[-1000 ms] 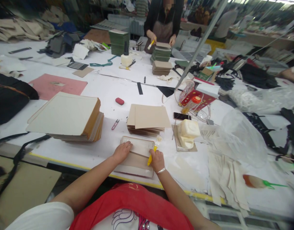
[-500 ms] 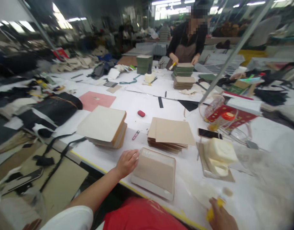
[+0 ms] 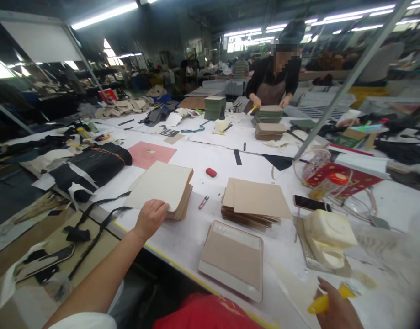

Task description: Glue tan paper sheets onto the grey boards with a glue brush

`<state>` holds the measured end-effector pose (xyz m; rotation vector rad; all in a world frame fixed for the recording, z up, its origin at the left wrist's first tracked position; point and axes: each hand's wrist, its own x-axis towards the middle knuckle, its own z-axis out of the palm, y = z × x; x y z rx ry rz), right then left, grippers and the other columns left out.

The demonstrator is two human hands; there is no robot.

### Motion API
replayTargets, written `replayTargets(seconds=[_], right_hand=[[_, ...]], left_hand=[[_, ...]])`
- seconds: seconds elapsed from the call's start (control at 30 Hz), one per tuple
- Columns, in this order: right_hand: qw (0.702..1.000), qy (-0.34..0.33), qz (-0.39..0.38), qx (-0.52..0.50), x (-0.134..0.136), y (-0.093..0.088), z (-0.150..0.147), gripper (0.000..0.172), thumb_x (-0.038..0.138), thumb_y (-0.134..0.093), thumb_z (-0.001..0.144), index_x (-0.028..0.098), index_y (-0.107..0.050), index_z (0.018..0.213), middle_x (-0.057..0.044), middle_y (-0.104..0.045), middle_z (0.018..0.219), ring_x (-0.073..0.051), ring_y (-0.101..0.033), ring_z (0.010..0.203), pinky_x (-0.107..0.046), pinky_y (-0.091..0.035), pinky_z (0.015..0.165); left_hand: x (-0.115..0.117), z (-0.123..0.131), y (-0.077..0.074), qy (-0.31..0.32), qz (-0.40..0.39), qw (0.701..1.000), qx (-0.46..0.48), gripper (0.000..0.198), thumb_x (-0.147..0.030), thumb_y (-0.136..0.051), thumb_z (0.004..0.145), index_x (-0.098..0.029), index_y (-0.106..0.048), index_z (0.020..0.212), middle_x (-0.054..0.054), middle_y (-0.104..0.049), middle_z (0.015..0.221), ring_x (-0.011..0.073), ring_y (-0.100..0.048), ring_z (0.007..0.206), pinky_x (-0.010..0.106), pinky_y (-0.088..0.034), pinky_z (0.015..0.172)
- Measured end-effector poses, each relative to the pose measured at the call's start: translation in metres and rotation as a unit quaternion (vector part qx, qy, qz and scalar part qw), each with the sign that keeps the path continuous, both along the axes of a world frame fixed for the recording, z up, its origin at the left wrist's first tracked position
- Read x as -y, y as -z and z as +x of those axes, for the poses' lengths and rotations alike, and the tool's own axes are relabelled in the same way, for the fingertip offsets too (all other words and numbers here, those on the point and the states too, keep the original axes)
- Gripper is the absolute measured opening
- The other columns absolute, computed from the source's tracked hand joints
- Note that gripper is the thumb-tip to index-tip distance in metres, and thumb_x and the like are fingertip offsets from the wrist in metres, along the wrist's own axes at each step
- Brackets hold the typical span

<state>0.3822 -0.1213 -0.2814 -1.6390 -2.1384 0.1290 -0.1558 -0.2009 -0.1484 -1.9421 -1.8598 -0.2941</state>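
My left hand (image 3: 151,218) rests at the near edge of a stack of cream-topped sheets (image 3: 165,183), fingertips curled on the top sheet; whether it grips the sheet is hidden. In my right hand (image 3: 336,304), at the lower right, is a yellow-handled brush (image 3: 319,305), its head pointing right. A tan panel with whitish strips at two ends (image 3: 230,258) lies flat near the table's front edge, between my hands. Behind it stands a pile of tan boards (image 3: 259,198). The cut-open cream container (image 3: 329,233) sits left of and beyond the brush.
Pink snips (image 3: 203,202) and a red oval case (image 3: 211,172) lie between the stacks. A phone (image 3: 312,203), a clear jar with a red lid (image 3: 335,180) and a slanted metal pole (image 3: 350,77) are at right. Across the table a person (image 3: 274,82) handles green stacks.
My left hand has moved left from the tan panel to the cream-topped stack. My right hand still has the brush, now turned more sideways. The view has tilted up slightly.
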Motion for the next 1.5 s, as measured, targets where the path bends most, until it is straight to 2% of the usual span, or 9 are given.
replayTargets(seconds=[0.1, 0.2, 0.37, 0.5, 0.67, 0.93, 1.17, 1.33, 1.5], right_hand=[[0.995, 0.005, 0.019, -0.099, 0.007, -0.038, -0.052, 0.031, 0.039, -0.043, 0.076, 0.019, -0.051, 0.099, -0.009, -0.062, 0.086, -0.020, -0.059, 0.077, -0.034, -0.047, 0.073], [0.973, -0.040, -0.107, -0.202, 0.018, -0.047, -0.102, 0.026, 0.038, -0.042, 0.082, 0.019, -0.046, 0.098, -0.004, -0.062, 0.078, -0.014, -0.059, 0.066, -0.027, -0.047, 0.062], [0.947, -0.038, -0.203, -0.246, 0.037, -0.007, -0.141, 0.022, 0.035, -0.046, 0.079, 0.020, -0.042, 0.095, -0.003, -0.060, 0.085, -0.013, -0.057, 0.062, -0.026, -0.044, 0.058], [0.962, -0.014, -0.174, -0.209, 0.041, 0.028, -0.136, 0.017, 0.026, -0.046, 0.076, 0.019, -0.041, 0.090, -0.002, -0.057, 0.081, -0.014, -0.055, 0.066, -0.027, -0.043, 0.063], [0.974, -0.028, -0.148, -0.168, 0.032, 0.039, -0.117, 0.011, 0.027, -0.041, 0.080, 0.019, -0.044, 0.088, -0.001, -0.054, 0.074, -0.014, -0.053, 0.065, -0.027, -0.042, 0.063], [0.971, -0.043, -0.104, -0.213, 0.003, -0.007, -0.094, 0.038, 0.040, -0.038, 0.084, 0.018, -0.046, 0.114, -0.005, -0.060, 0.088, -0.014, -0.057, 0.070, -0.028, -0.045, 0.068], [0.866, -0.112, -0.350, -0.338, -0.022, -0.027, -0.172, 0.031, 0.043, -0.041, 0.081, 0.019, -0.060, 0.089, 0.002, -0.053, 0.059, -0.008, -0.044, 0.044, -0.020, -0.039, 0.044], [0.792, -0.217, -0.485, -0.301, -0.020, -0.004, -0.224, 0.018, 0.034, -0.051, 0.075, 0.019, -0.061, 0.078, 0.004, -0.051, 0.052, -0.007, -0.042, 0.042, -0.018, -0.035, 0.041], [0.775, -0.215, -0.517, -0.293, -0.035, 0.019, -0.243, 0.014, 0.030, -0.054, 0.072, 0.018, -0.060, 0.073, 0.005, -0.050, 0.049, -0.007, -0.041, 0.039, -0.018, -0.034, 0.039]], left_hand=[[0.013, 0.052, 0.014, 0.120, 0.041, 0.991, 0.039, 0.023, -0.018, -0.044, 0.081, -0.024, -0.055, 0.101, 0.005, -0.059, 0.088, 0.0181, -0.051, 0.088, 0.035, -0.041, 0.080], [0.021, 0.119, 0.046, 0.241, -0.033, 0.967, 0.079, 0.028, -0.019, -0.039, 0.084, -0.025, -0.051, 0.109, 0.007, -0.059, 0.094, 0.0179, -0.051, 0.089, 0.035, -0.040, 0.078], [0.011, 0.214, 0.122, 0.382, -0.216, 0.896, 0.065, 0.024, -0.019, -0.033, 0.086, -0.019, -0.057, 0.090, 0.006, -0.056, 0.078, 0.0155, -0.049, 0.073, 0.030, -0.038, 0.065], [-0.001, 0.235, 0.154, 0.419, -0.288, 0.860, 0.054, 0.020, -0.023, -0.039, 0.085, -0.019, -0.056, 0.093, 0.007, -0.057, 0.091, 0.0170, -0.048, 0.085, 0.030, -0.036, 0.074], [-0.006, 0.219, 0.155, 0.300, -0.294, 0.904, 0.078, 0.062, -0.050, -0.055, 0.072, -0.025, -0.037, 0.125, 0.011, -0.036, 0.132, 0.0274, -0.028, 0.120, 0.045, -0.020, 0.095], [-0.005, 0.222, 0.150, 0.213, -0.348, 0.911, 0.062, 0.051, -0.043, -0.057, 0.073, -0.019, -0.044, 0.115, 0.011, -0.049, 0.110, 0.0240, -0.043, 0.097, 0.035, -0.034, 0.078], [0.002, 0.235, 0.151, 0.205, -0.335, 0.917, 0.071, 0.038, -0.035, -0.047, 0.081, -0.013, -0.045, 0.112, 0.013, -0.050, 0.106, 0.0251, -0.043, 0.092, 0.036, -0.035, 0.072], [0.006, 0.237, 0.162, 0.204, -0.325, 0.920, 0.078, 0.031, -0.021, -0.038, 0.083, -0.012, -0.047, 0.112, 0.016, -0.050, 0.109, 0.0282, -0.042, 0.099, 0.040, -0.035, 0.076], [0.006, 0.236, 0.160, 0.197, -0.326, 0.921, 0.087, 0.030, -0.022, -0.038, 0.083, -0.013, -0.048, 0.110, 0.015, -0.049, 0.110, 0.0269, -0.043, 0.097, 0.038, -0.036, 0.074]])
